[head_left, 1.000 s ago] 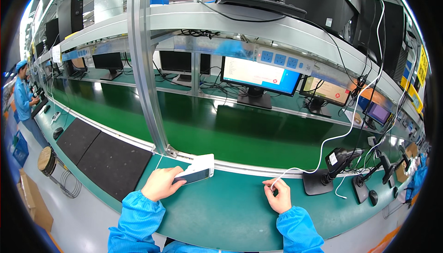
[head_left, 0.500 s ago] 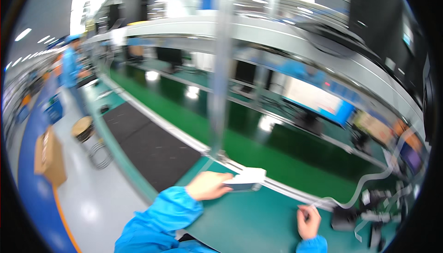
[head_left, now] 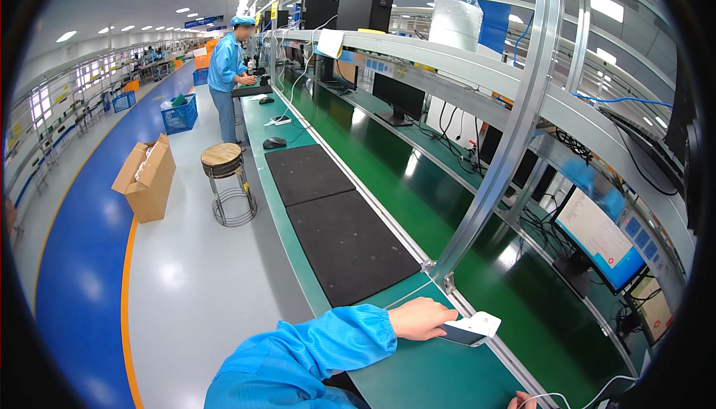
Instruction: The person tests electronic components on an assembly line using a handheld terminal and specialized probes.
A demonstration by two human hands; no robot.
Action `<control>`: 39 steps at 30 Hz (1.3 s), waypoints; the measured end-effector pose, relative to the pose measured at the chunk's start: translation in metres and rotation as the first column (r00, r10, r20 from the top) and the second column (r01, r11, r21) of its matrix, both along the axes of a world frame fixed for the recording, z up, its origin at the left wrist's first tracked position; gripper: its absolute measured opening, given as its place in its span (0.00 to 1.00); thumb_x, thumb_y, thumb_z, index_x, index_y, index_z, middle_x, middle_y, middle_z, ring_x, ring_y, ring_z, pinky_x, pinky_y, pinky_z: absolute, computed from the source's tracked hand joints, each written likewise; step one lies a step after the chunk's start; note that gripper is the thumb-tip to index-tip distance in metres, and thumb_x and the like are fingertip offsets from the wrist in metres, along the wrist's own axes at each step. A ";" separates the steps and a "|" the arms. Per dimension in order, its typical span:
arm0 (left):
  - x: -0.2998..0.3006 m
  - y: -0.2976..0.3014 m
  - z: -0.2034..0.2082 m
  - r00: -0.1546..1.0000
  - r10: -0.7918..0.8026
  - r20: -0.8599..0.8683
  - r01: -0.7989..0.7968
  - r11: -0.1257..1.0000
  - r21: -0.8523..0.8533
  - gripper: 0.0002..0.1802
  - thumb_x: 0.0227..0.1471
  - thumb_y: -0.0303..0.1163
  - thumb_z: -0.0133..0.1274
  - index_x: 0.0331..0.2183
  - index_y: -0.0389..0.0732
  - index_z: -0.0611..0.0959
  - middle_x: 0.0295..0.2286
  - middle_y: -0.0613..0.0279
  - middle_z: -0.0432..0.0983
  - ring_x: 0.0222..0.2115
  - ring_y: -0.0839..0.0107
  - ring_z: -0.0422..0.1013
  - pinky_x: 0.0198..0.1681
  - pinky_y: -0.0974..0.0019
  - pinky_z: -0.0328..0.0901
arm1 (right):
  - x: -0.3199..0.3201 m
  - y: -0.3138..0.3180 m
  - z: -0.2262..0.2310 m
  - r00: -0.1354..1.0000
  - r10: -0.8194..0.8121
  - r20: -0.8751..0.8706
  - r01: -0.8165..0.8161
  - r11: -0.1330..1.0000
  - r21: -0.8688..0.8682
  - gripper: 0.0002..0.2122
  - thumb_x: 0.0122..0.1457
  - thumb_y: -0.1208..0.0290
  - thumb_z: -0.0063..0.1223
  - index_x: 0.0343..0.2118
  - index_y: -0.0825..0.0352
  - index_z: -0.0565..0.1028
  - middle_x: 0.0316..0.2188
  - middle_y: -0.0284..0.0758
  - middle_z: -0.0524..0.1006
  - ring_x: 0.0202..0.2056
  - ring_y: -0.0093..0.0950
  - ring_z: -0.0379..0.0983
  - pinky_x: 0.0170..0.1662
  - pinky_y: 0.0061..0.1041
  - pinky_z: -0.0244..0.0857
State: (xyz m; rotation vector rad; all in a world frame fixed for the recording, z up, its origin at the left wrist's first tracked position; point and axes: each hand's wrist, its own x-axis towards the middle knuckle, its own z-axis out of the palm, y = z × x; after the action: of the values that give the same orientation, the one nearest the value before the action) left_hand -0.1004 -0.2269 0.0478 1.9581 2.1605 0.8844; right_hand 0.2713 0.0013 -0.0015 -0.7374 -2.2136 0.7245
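Note:
My left hand (head_left: pixel 423 319) is closed on a small flat device (head_left: pixel 471 330), white on top with a dark face along its side. It is held tilted above the green bench top (head_left: pixel 425 372), close to the metal rail. Low in the picture, my right hand (head_left: pixel 522 401) shows only in part, cut off by the edge. Its curled fingers meet the end of a white cable (head_left: pixel 552 395); the rest of the grip is hidden.
Black mats (head_left: pixel 350 245) cover the bench to the left, with a computer mouse (head_left: pixel 274 143) beyond. A metal post (head_left: pixel 496 163) rises beside my left hand. Monitors (head_left: pixel 600 237) line the far side. A stool (head_left: pixel 222 157), a carton (head_left: pixel 149 181) and a co-worker (head_left: pixel 226 66) are at left.
The view has swung left, bringing more aisle and the co-worker into sight. My left hand still holds the device. My right hand has slipped mostly below the picture's edge.

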 end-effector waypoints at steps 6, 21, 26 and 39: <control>-0.001 0.002 -0.001 1.000 0.002 -0.017 -0.002 1.000 -0.024 0.17 0.57 0.33 0.61 0.43 0.37 0.74 0.33 0.48 0.81 0.35 0.44 0.78 0.36 0.46 0.71 | 0.001 0.001 0.000 1.000 0.013 -0.021 -0.013 1.000 0.008 0.08 0.65 0.78 0.58 0.45 0.71 0.81 0.30 0.28 0.71 0.30 0.19 0.63 0.33 0.22 0.61; 0.008 -0.025 0.013 0.988 0.011 -0.155 0.004 0.995 0.095 0.14 0.58 0.36 0.60 0.41 0.41 0.76 0.29 0.56 0.79 0.30 0.50 0.78 0.30 0.50 0.69 | 0.001 -0.006 0.007 0.999 0.034 -0.018 -0.033 0.999 0.041 0.07 0.65 0.77 0.58 0.43 0.74 0.79 0.29 0.31 0.69 0.30 0.23 0.64 0.34 0.24 0.62; 0.009 -0.076 0.041 0.996 0.087 -0.012 -0.083 0.972 0.219 0.13 0.55 0.37 0.65 0.42 0.44 0.84 0.29 0.56 0.81 0.29 0.52 0.78 0.31 0.54 0.72 | -0.001 -0.006 0.009 0.999 0.037 -0.024 -0.036 0.999 0.008 0.08 0.65 0.78 0.58 0.44 0.73 0.80 0.30 0.32 0.70 0.31 0.23 0.65 0.36 0.25 0.64; -0.092 -0.166 0.027 0.598 0.653 0.464 -0.705 0.704 -0.082 0.19 0.56 0.34 0.66 0.44 0.30 0.84 0.36 0.56 0.85 0.38 0.72 0.79 0.45 0.64 0.73 | 0.001 0.004 -0.010 0.998 -0.045 -0.040 0.042 0.997 -0.063 0.06 0.63 0.78 0.54 0.40 0.71 0.78 0.32 0.31 0.71 0.31 0.20 0.67 0.32 0.21 0.60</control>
State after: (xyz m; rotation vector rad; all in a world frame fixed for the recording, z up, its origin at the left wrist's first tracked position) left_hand -0.1921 -0.3932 0.0751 0.7160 2.5643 1.4117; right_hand 0.2724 0.0051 -0.0116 -0.7914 -2.1393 0.7826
